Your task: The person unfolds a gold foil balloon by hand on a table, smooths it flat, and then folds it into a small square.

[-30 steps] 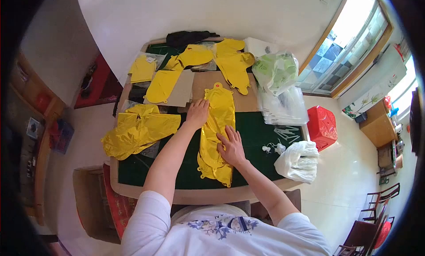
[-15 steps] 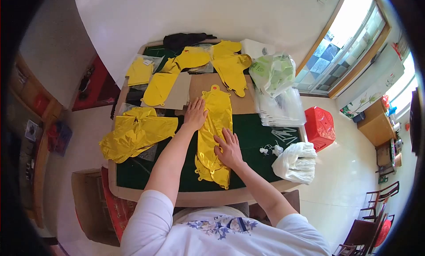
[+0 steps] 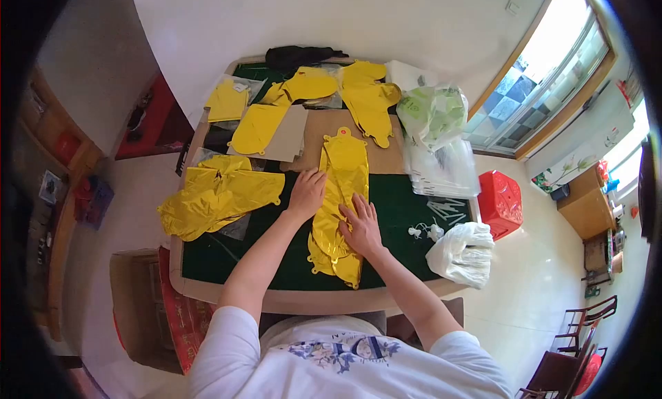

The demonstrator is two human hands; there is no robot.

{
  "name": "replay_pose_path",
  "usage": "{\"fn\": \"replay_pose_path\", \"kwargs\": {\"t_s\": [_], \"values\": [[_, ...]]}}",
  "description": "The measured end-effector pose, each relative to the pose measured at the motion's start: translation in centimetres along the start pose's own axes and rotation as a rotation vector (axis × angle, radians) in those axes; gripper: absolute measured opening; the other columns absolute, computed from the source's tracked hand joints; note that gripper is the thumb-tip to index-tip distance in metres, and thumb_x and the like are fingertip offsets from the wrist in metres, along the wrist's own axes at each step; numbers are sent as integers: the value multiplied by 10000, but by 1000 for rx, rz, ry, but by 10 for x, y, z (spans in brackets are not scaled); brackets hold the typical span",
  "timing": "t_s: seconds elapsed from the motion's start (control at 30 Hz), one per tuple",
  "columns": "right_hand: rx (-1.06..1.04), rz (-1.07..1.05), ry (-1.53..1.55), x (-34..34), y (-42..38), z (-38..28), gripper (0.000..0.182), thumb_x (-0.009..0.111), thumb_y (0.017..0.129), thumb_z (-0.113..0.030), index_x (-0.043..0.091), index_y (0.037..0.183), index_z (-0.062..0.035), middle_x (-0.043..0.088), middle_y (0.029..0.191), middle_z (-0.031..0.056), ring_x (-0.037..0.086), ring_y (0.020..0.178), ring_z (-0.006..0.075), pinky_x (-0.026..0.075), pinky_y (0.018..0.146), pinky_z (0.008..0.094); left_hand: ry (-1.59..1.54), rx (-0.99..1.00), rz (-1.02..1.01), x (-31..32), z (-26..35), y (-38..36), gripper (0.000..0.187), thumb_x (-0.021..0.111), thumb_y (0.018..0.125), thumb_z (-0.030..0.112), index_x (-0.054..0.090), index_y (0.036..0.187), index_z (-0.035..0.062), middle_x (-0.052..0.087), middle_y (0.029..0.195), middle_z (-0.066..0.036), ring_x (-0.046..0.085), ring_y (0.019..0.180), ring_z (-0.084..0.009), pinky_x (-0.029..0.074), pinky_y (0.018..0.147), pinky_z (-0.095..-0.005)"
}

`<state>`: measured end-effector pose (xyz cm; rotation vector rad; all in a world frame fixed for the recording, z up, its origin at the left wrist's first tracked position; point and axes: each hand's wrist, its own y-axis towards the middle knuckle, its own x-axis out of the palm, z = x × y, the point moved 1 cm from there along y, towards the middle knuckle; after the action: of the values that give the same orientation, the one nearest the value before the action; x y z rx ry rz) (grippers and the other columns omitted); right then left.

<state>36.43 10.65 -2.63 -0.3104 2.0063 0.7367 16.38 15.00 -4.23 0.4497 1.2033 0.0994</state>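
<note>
A flat gold foil balloon (image 3: 345,157), folded long and narrow with small holed tabs along its ends, lies upright in front of me on the table. My left hand (image 3: 308,194) rests at its left edge, fingers slightly bent and touching the foil. Lower down, my right hand (image 3: 361,225) lies on the foil's right side with its fingers spread. More layers of gold foil show beneath the near end. To the left is a crumpled gold foil pile (image 3: 221,197).
Several flat gold foil pieces (image 3: 371,99) lie along the back, some over cardboard (image 3: 314,133). Clear plastic bags (image 3: 441,168), a white plastic bag (image 3: 460,255) and white strips (image 3: 447,209) are at the right. A red stool (image 3: 500,204) stands beyond the table (image 3: 276,302).
My left hand has slid down and its fingers have bent at the foil's edge. My right hand stays on the foil. The camera view has shifted slightly.
</note>
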Motion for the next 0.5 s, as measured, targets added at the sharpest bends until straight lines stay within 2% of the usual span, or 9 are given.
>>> {"fn": "replay_pose_path", "kwargs": {"t_s": [0.1, 0.17, 0.3, 0.5], "values": [[-3, -1, 2, 0, 0, 0, 399, 601, 842, -230, 583, 1231, -143, 380, 1420, 216, 328, 1342, 378, 250, 1102, 526, -18, 0, 24, 6, -9, 22, 346, 483, 908, 136, 555, 1214, -7, 533, 1307, -132, 425, 1282, -277, 297, 1098, -434], [6, -11, 5, -1, 1, -1, 388, 594, 848, -237, 588, 1222, -133, 379, 1425, 217, 321, 1349, 377, 237, 1109, 528, 80, 5, -35, 14, -18, 38, 365, 450, 912, 120, 527, 1240, -20, 515, 1325, -148, 413, 1296, -281, 296, 1102, -413], [20, -41, -2, -2, 1, -1, 389, 584, 857, -241, 587, 1228, -122, 376, 1431, 221, 318, 1355, 376, 223, 1116, 530, 28, -44, -127, 8, -20, 60, 394, 427, 914, 113, 491, 1278, -21, 494, 1350, -147, 400, 1310, -283, 290, 1105, -411], [19, -31, 4, -1, 1, 0, 398, 579, 860, -252, 585, 1237, -126, 377, 1430, 224, 322, 1353, 374, 225, 1115, 531, 124, -107, -167, 17, -24, 61, 444, 380, 949, 145, 409, 1367, -2, 376, 1459, -146, 328, 1371, -268, 234, 1145, -396]]}}
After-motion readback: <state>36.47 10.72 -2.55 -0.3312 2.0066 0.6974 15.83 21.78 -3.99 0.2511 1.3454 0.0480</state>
